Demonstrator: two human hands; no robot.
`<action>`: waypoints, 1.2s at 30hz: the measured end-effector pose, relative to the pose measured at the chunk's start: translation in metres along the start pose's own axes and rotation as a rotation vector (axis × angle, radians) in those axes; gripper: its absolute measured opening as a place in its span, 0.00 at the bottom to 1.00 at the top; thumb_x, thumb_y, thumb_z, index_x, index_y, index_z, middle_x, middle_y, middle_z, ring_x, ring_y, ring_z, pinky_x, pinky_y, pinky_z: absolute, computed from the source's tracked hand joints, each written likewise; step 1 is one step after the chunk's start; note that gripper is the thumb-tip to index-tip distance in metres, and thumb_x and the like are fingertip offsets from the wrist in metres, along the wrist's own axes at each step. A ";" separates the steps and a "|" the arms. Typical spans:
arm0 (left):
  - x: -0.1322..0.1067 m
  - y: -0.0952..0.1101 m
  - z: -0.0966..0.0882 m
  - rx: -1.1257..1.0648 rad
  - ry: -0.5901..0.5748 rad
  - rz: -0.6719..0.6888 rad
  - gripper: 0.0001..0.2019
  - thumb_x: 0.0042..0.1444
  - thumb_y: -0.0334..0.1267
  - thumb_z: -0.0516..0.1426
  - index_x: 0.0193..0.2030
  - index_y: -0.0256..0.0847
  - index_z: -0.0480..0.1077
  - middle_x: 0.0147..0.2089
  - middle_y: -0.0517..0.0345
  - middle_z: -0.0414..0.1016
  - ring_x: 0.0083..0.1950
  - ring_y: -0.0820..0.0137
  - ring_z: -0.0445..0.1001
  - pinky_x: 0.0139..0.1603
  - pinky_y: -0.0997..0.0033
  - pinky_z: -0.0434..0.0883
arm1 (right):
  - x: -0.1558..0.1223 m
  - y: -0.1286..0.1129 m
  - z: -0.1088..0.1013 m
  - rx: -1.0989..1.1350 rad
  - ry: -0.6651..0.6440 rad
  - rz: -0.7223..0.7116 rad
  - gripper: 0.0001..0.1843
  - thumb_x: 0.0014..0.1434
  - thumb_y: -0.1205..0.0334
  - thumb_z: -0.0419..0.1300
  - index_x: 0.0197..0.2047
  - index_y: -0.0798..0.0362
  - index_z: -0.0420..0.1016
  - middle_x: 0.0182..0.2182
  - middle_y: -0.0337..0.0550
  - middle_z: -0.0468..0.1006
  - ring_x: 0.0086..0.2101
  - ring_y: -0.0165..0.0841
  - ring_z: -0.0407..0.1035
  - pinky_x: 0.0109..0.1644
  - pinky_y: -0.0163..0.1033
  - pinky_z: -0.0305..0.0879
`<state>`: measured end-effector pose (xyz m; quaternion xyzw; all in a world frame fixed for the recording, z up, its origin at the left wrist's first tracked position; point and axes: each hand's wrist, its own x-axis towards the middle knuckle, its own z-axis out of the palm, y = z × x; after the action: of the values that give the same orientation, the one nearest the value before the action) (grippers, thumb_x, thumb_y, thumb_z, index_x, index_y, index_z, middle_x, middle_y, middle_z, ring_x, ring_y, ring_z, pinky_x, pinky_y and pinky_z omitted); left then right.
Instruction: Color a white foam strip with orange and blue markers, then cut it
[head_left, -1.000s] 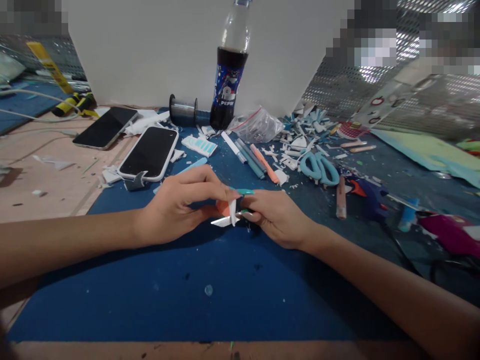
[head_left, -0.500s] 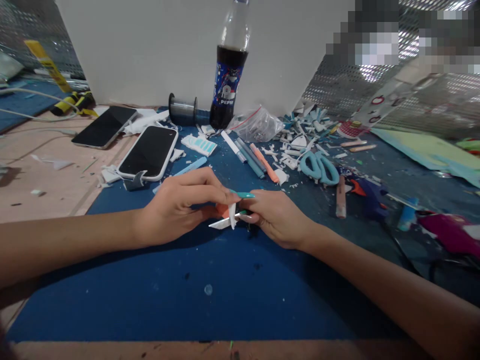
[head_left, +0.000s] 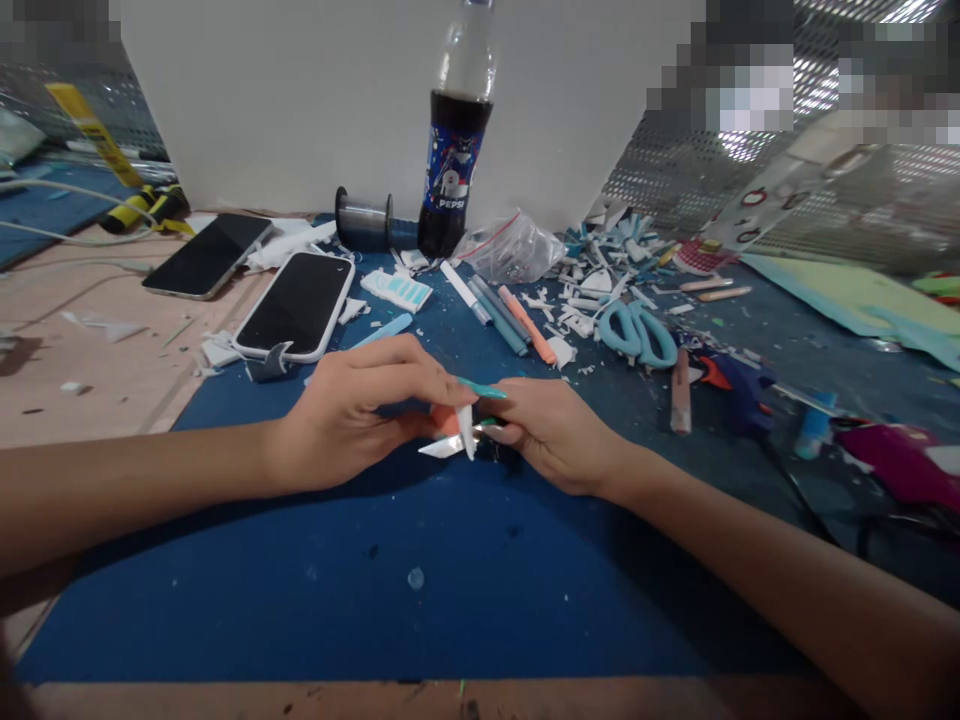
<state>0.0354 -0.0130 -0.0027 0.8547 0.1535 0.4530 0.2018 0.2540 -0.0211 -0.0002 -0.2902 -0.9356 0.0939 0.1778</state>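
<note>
My left hand (head_left: 367, 405) is closed, thumb and fingers pinching a small white foam-like piece (head_left: 466, 430). An orange piece (head_left: 444, 418) shows under those fingers, partly hidden. My right hand (head_left: 559, 430) is wrapped around a craft knife, whose pale shiny blade (head_left: 441, 448) points left beneath the white piece. Most of the knife's handle is covered by the fingers. Between the two hands lies a narrow turquoise strip (head_left: 481, 389); I cannot tell which hand holds it. Both hands meet just above the blue mat (head_left: 360, 590).
Beyond my hands lie two phones (head_left: 296, 305), several markers (head_left: 529, 325), a wire spool (head_left: 364, 220) and a Pepsi bottle (head_left: 454, 160). Turquoise-handled scissors (head_left: 637, 335), foam scraps (head_left: 592, 285) and a glue gun (head_left: 742, 390) are on the right. A plastic bag (head_left: 510, 250) sits near the bottle.
The blade and white piece have tilted slightly between the fingers. Both hands keep nearly the same place and grip.
</note>
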 end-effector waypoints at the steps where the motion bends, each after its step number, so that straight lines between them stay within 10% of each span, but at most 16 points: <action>1: 0.000 0.001 0.000 0.005 0.002 -0.008 0.11 0.50 0.25 0.59 0.41 0.39 0.70 0.34 0.59 0.70 0.37 0.75 0.74 0.41 0.76 0.75 | 0.000 0.001 0.000 0.007 0.018 -0.012 0.20 0.66 0.56 0.37 0.35 0.55 0.66 0.23 0.40 0.67 0.24 0.29 0.60 0.27 0.32 0.52; 36: -0.003 0.000 0.005 0.003 0.002 0.043 0.11 0.52 0.25 0.57 0.40 0.42 0.68 0.37 0.59 0.70 0.39 0.74 0.74 0.41 0.75 0.75 | 0.000 0.002 0.002 0.011 0.020 -0.020 0.25 0.66 0.53 0.34 0.38 0.56 0.68 0.23 0.41 0.68 0.24 0.29 0.60 0.29 0.32 0.54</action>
<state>0.0377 -0.0156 -0.0073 0.8577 0.1359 0.4579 0.1905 0.2543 -0.0197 -0.0023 -0.2807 -0.9361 0.0945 0.1899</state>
